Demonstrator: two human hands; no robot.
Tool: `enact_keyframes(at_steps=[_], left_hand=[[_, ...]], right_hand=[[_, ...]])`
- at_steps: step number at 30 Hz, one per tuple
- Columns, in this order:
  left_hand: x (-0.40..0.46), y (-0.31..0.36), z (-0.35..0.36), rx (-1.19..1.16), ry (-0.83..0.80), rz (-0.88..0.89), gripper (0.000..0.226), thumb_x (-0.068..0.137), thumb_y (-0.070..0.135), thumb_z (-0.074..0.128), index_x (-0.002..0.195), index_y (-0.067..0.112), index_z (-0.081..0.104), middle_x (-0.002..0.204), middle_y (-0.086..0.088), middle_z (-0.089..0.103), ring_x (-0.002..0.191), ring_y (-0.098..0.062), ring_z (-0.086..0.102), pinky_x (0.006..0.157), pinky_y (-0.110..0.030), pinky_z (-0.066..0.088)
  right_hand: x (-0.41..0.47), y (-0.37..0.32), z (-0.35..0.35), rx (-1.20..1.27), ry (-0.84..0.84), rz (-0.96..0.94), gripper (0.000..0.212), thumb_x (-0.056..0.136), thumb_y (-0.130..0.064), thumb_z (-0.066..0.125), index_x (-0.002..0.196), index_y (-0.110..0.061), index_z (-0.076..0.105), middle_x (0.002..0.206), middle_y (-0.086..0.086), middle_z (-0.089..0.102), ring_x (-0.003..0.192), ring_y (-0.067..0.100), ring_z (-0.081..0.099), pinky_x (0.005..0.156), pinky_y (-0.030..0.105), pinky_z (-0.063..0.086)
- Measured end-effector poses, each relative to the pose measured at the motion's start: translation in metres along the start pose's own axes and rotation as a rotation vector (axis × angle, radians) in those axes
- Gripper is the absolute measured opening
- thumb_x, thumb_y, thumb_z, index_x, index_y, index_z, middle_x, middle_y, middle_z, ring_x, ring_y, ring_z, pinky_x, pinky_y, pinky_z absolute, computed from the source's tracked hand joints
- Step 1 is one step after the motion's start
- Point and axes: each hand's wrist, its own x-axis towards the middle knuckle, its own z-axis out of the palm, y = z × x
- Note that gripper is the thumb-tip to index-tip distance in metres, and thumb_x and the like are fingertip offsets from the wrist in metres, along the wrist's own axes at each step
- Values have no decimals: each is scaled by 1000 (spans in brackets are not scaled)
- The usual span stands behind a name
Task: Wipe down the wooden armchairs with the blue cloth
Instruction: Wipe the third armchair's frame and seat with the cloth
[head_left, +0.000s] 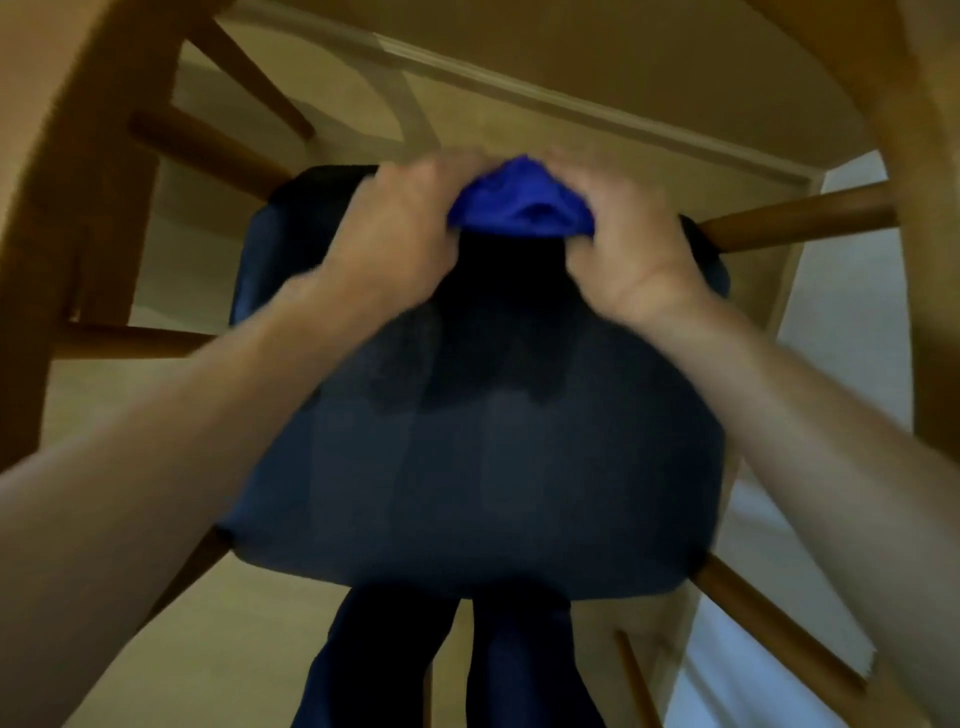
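— Where's the blue cloth (521, 200) now?

— Bunched up between both hands, at the far edge of the dark seat cushion (467, 441). The left hand (400, 228) is curled over one end of it, the right hand (621, 239) is closed on the other end. Neither hand is spread; both are gripping cloth.

— Is it touching wood yet?

— Hard to say. Everything is blurred, and the wad sits right where the cushion meets the back of the chair. It may be pressing on the cushion rather than the frame.

— So what would make this step go well?

— I'd say flatten the cloth first. A tight ball only touches at one spot; a folded pad under one palm would cover more. Then work the wood itself: the round rail (800, 218) sticking out beside the right hand, the wide armrest (78, 182) on the left, the spindles (208, 145) beneath it.

— Both hands needed?

— Probably not for wiping. One could steady the chair while the other runs along the grain, wrapping the cloth around the round parts.

— Anything to watch?

— The person's legs (452, 665) stand close against the front of the seat, so leaning far forward could tip the chair.
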Motion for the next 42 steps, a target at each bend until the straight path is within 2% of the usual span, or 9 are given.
enact_keyframes(at_steps=[6,10,14,16,21,25,30,37,42], left_hand=[[10,16,57,58,-114,49,66,83,-9,48,144,16,43,153,-1,36,146,-22,22,117,-30,18],[-78,21,61,37,-202,118,74,62,-19,63,130,10,60,140,-6,53,136,-30,42,110,-42,38],[-128,35,50,85,-387,204,78,37,-12,82,111,11,73,117,-5,69,109,-29,65,79,-46,59],[-114,37,42,41,-388,205,76,45,-15,78,116,10,70,119,-7,68,108,-31,66,74,-48,59],[7,56,36,29,-186,191,70,74,-11,57,138,16,51,142,-6,52,129,-28,50,104,-44,43],[86,65,65,110,-162,159,64,84,-8,52,141,20,45,135,-7,53,121,-28,52,102,-39,42],[35,56,86,95,-150,205,67,73,-15,54,135,11,55,145,-7,48,140,-29,34,115,-42,29],[-103,65,72,129,-487,365,79,35,1,86,111,18,73,117,1,70,109,-24,66,80,-38,57],[-22,73,60,59,-324,335,76,62,-11,66,132,15,59,133,-7,59,121,-29,58,98,-46,49]], right_hand=[[-24,27,25,-137,-12,79,70,82,9,50,149,-6,37,157,15,31,148,31,23,122,32,10],[-119,11,49,-3,-85,151,76,78,13,58,148,-12,40,157,6,34,150,23,19,123,40,19],[-172,0,49,45,-264,134,71,91,1,57,151,-26,31,160,-10,25,145,1,1,121,20,1],[-162,2,33,99,-213,170,73,87,5,55,150,-27,36,158,-11,31,143,-3,6,118,15,0],[-75,43,-18,41,130,191,70,82,9,49,146,-19,46,152,2,43,146,20,28,123,39,18],[4,85,-21,-92,80,216,67,85,12,51,146,-16,46,146,6,48,138,27,39,118,38,27],[-47,73,9,-44,149,280,73,83,13,53,149,-16,41,158,9,33,149,27,22,121,30,13],[-190,27,36,126,-171,339,71,90,-7,60,151,-30,32,160,-13,23,148,2,5,123,28,13],[-137,51,4,192,178,360,69,82,5,56,145,-23,48,150,-6,44,144,11,29,122,35,22]])
